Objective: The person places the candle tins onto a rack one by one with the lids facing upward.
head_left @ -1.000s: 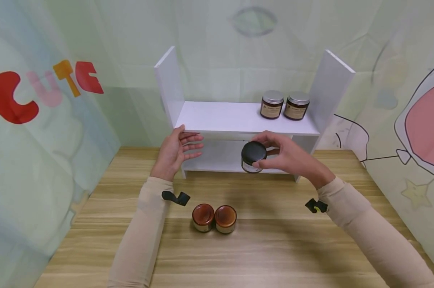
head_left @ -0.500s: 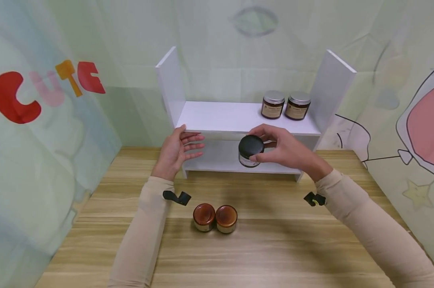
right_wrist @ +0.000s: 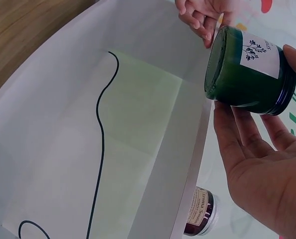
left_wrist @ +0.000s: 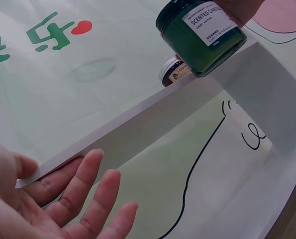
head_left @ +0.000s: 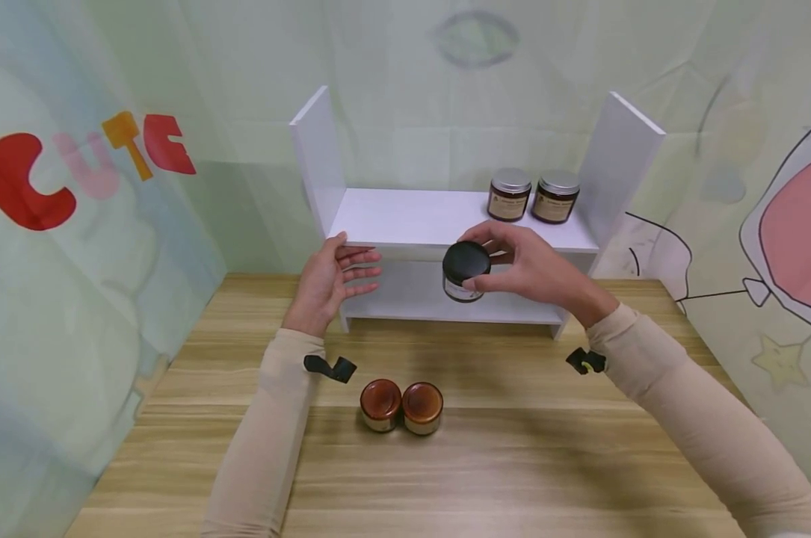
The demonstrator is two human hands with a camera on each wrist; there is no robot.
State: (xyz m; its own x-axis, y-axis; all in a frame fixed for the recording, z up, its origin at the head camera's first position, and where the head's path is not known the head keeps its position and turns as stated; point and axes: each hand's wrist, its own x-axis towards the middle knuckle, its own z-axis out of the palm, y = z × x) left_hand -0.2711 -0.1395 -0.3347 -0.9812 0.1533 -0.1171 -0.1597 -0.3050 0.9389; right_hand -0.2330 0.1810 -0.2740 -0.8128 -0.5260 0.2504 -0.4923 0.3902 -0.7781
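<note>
One green jar (left_wrist: 200, 42) has a black lid (head_left: 466, 260).

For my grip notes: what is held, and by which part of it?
Right hand: the green jar, by its sides near the lid. Left hand: the shelf, by its front edge.

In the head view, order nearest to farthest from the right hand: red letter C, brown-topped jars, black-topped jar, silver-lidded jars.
1. Black-topped jar: in the right hand.
2. Silver-lidded jars: right end of the upper shelf.
3. Brown-topped jars: on the table.
4. Red letter C: on the left wall.
</note>
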